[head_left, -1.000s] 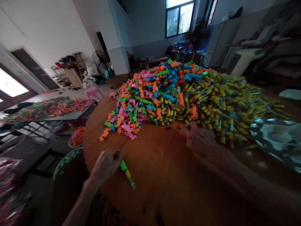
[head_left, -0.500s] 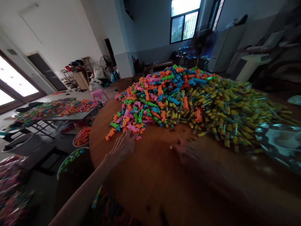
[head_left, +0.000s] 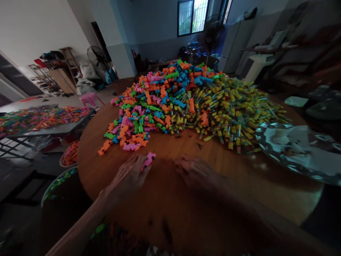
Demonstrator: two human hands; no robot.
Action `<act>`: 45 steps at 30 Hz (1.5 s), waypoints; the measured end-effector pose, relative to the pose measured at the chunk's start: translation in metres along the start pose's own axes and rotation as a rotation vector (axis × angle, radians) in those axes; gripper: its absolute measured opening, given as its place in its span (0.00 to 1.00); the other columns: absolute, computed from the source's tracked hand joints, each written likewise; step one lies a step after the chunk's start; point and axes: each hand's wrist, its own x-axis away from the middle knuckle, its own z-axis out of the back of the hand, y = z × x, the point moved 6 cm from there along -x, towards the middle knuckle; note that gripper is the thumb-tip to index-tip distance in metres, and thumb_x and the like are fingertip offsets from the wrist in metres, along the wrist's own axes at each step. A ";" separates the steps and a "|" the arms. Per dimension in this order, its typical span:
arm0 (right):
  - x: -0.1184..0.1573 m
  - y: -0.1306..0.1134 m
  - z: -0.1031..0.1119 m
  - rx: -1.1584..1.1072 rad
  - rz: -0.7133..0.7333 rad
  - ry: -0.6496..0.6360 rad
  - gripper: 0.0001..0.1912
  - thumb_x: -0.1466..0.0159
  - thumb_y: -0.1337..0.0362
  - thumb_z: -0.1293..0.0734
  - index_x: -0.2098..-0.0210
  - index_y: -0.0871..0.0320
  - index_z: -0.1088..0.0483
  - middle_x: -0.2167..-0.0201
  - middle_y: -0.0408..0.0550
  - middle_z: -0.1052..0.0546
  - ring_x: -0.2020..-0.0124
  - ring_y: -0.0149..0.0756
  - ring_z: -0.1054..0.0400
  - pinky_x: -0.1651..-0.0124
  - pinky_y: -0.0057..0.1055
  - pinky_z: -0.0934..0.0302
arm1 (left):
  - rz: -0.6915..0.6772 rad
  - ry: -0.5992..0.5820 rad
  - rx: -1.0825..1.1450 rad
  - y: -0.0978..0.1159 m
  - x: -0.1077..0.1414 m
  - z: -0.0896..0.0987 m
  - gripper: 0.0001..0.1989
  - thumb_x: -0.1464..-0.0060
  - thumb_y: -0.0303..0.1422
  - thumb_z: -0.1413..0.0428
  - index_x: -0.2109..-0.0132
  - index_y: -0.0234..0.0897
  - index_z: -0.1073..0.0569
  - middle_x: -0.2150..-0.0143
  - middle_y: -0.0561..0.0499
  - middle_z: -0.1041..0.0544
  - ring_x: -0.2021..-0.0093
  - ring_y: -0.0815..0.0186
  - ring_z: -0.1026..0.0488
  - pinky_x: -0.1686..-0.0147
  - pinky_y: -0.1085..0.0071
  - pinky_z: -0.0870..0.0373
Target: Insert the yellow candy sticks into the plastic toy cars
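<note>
A pink toy car (head_left: 149,159) is pinched between the thumb and fingers of my left hand (head_left: 129,176), just above the round wooden table (head_left: 160,209). My right hand (head_left: 195,172) is a short way to the right, its fingers curled together; what they hold, if anything, is hidden. Beyond my left hand lies a heap of orange, pink, green and blue toy cars (head_left: 135,113). Joined to it on the right is a pile of small yellow-wrapped tubes (head_left: 234,110), some with clear ends.
A shiny scalloped tray (head_left: 266,151) with pale scraps stands at the table's right. Left of the table are another table (head_left: 77,124) covered with toys, a tub of orange pieces (head_left: 70,154) and a bin (head_left: 44,199). Standing fans (head_left: 97,58) are farther back.
My left hand has drawn a pink toy car back from the heap's near edge. My right hand has moved closer to my left; the small yellow bit at its fingertips no longer shows. The view has turned right.
</note>
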 end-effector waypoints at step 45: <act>-0.026 0.009 -0.010 -0.005 0.174 -0.057 0.18 0.36 0.74 0.41 0.48 0.61 0.30 0.56 0.53 0.26 0.59 0.37 0.34 0.57 0.32 0.42 | -0.216 -0.034 0.128 0.023 -0.038 -0.025 0.10 0.34 0.34 0.51 0.53 0.39 0.25 0.63 0.48 0.27 0.63 0.63 0.29 0.65 0.68 0.36</act>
